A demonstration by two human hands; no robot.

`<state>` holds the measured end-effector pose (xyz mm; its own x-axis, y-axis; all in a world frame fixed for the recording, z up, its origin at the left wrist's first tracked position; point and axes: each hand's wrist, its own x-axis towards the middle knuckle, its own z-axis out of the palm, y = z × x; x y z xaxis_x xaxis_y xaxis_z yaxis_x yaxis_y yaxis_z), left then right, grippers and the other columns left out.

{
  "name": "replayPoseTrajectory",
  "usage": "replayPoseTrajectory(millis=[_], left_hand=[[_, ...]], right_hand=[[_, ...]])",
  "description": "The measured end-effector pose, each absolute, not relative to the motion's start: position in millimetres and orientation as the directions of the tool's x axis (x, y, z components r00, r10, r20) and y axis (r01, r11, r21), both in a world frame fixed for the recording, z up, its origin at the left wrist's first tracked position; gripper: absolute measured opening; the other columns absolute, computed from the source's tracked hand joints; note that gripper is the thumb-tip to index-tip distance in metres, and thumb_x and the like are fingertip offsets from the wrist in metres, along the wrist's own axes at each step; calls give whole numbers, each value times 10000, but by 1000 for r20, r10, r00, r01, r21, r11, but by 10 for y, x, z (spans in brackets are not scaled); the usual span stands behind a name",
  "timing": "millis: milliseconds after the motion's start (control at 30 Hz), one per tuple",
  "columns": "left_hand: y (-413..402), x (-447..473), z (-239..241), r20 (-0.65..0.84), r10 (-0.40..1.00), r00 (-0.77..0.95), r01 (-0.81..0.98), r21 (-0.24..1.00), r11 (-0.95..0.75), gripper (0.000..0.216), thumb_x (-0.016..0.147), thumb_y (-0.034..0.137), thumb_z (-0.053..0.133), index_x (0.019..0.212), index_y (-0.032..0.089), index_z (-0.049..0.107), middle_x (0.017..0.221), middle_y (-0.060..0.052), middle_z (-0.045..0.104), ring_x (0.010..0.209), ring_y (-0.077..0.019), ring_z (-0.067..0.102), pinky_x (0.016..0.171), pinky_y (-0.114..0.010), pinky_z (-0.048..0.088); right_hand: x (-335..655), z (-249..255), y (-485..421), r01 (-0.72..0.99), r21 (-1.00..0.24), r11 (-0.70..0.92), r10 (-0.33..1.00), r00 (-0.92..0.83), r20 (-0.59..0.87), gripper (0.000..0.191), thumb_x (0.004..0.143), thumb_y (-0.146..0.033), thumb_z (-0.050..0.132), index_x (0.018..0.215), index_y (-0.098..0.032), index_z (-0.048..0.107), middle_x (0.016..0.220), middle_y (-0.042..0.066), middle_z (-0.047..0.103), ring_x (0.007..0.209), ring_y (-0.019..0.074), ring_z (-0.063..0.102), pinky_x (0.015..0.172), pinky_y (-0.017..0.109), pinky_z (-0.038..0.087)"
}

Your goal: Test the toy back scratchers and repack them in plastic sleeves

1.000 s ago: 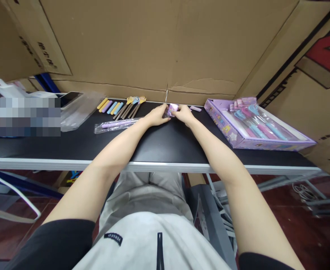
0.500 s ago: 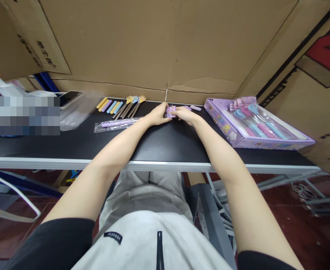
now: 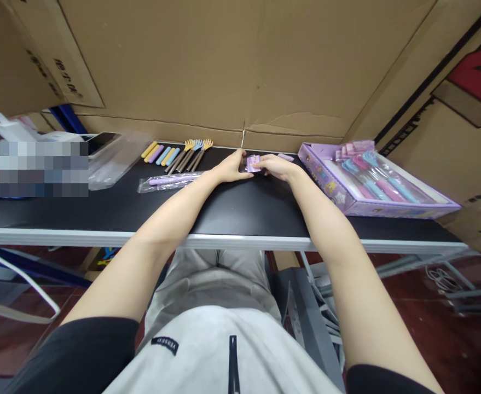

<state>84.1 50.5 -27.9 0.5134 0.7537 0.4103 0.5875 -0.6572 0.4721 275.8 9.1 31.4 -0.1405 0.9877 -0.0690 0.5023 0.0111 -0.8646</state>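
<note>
My right hand (image 3: 278,166) pinches a small purple printed card (image 3: 253,163) between thumb and fingers, just above the black tabletop. Close on its left is my left hand (image 3: 231,167), thumb and forefinger spread apart around the card's left side; its other fingertips are partly hidden. A clear plastic sleeve (image 3: 143,186) with a purple stick (image 3: 170,180) inside lies flat and runs under my left wrist. Another small purple card (image 3: 285,157) rests just behind my right hand.
Several coloured handle sleeves (image 3: 162,155) and claw-ended metal rods (image 3: 189,158) lie at the back left, beside empty clear bags (image 3: 115,161). On the right stands a purple display box (image 3: 347,205) holding packaged claw-ended sticks (image 3: 382,178). Cardboard (image 3: 207,71) walls the table's back.
My right hand and the card have shifted slightly right, widening the gap to my left hand's fingers. My left hand stays nearly in place.
</note>
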Motion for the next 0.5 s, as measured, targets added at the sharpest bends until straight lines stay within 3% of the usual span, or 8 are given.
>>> replayPoseTrajectory(millis=[167,500], left_hand=[[488,831,-245,347,797,494,701,384,-601,588,803,466,894,1192,121,620,1220,-229,727,1233,-422,709,1080,-518,564],[444,866,-228,369,776,512,688,364,-627,473,837,454,848,1129,190,586,1163,-171,708,1151,-381,707,1036,-499,574]], right_hand=[[2735,295,110,564,-826,18,991,-119,-59,282,880,-1,703,657,-171,668,658,-24,619,655,107,485,633,247,339],[2740,312,77,603,-796,57,985,-162,-53,320,811,-85,857,599,-182,637,591,-48,558,614,96,430,619,250,321]])
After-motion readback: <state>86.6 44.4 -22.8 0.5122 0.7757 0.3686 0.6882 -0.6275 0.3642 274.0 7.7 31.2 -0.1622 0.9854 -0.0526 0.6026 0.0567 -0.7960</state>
